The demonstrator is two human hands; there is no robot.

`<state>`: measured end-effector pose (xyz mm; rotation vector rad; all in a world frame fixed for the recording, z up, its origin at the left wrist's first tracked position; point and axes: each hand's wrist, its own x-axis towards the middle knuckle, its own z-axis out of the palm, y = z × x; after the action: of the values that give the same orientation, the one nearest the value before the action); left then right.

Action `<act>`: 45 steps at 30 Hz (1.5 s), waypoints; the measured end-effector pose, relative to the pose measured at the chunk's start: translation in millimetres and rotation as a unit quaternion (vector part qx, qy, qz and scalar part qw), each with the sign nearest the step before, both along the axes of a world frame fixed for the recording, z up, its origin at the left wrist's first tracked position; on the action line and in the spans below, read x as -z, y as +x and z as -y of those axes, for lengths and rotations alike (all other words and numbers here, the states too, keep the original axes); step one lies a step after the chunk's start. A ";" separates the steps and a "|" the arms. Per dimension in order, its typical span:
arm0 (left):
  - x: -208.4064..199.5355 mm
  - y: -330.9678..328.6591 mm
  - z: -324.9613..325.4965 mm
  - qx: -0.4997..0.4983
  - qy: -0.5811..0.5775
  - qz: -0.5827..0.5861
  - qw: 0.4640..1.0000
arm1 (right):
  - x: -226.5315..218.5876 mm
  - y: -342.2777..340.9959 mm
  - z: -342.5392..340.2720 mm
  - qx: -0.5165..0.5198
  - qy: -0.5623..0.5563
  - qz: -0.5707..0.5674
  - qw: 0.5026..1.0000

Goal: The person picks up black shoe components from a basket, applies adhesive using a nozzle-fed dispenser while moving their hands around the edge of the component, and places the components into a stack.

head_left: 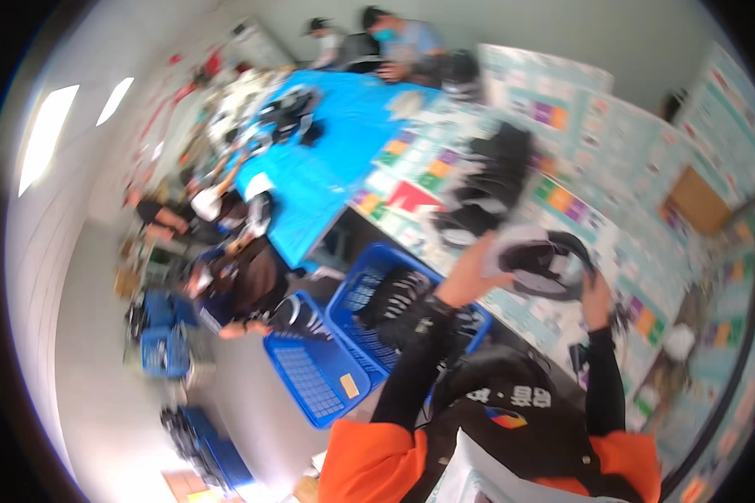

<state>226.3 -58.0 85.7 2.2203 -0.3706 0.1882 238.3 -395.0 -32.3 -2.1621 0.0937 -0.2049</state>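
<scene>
Over the table's front part, I hold a grey and black shoe [524, 258] between both hands, its opening facing up. My left hand [471, 275] grips the shoe's left end. My right hand [596, 300] closes on the right end, by a dark curved rim. The picture is blurred, so finer details of the shoe cannot be made out. Just beyond it, a row of black shoes [499, 172] stands close together on the table, which is covered with printed sheets [600, 243].
Left of me are a blue basket [354, 334] with dark striped shoes [394, 298] and another blue basket [315, 381]. A co-worker [243, 281] reaches into the latter. Farther off, people sit around a blue-covered table [335, 126]. A brown cardboard piece [698, 201] lies at the right.
</scene>
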 end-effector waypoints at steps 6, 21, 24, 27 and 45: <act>10.4 23.1 29.7 -0.112 0.065 -0.075 0.989 | 73.3 -10.6 -5.8 -0.142 0.199 -0.181 0.953; 109.9 46.7 174.1 0.099 0.221 0.021 0.970 | 181.6 -62.9 144.0 0.189 -0.335 -0.194 0.902; 106.6 49.5 166.0 0.091 0.222 0.014 0.971 | 160.7 -58.5 142.1 0.177 -0.219 -0.188 0.941; 104.0 53.1 168.8 0.091 0.216 -0.008 0.972 | 133.2 -65.6 123.0 0.117 0.054 -0.204 0.970; 99.0 47.7 169.6 0.077 0.188 -0.016 0.979 | 56.4 -66.8 42.5 -0.055 0.030 -0.196 0.979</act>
<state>274.0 -227.6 -13.2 2.5479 -0.5995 -0.0052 171.5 -437.5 -88.7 -2.1140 0.2013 0.2874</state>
